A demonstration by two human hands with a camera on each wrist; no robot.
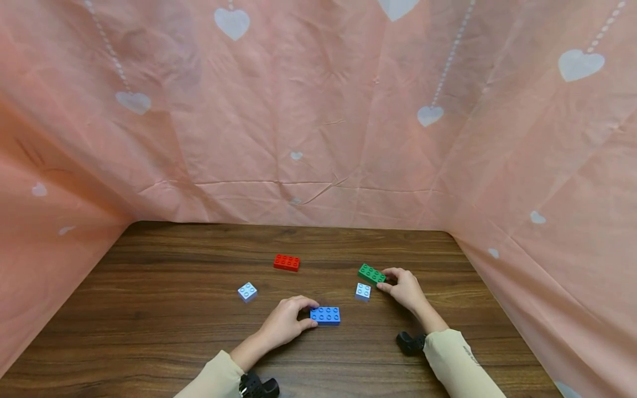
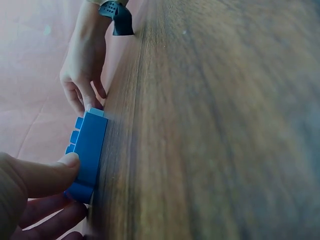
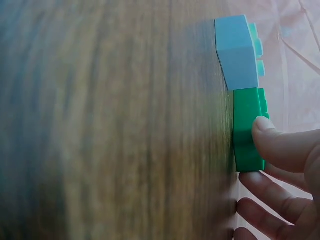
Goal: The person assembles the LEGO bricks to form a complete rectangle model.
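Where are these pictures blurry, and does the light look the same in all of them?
Head view: warmer-looking, clear enough to show studs on the red brick; left wrist view: bluish and hazy, nearest tabletop smeared, the blue brick crisper; right wrist view: similarly cool, tabletop blurred at left, the green brick sharper-edged.

On the wooden surface (image 1: 149, 331), nearest far edge: red oblong plastic brick (image 1: 286, 262). Nearest left edge: pale-blue square plastic brick (image 1: 247, 292). Nearest right edge: green oblong plastic brick (image 1: 371, 274), behind second pale-blue square plastic brick (image 1: 363, 292). Nearest front edge: blue oblong plastic brick (image 1: 325, 315).
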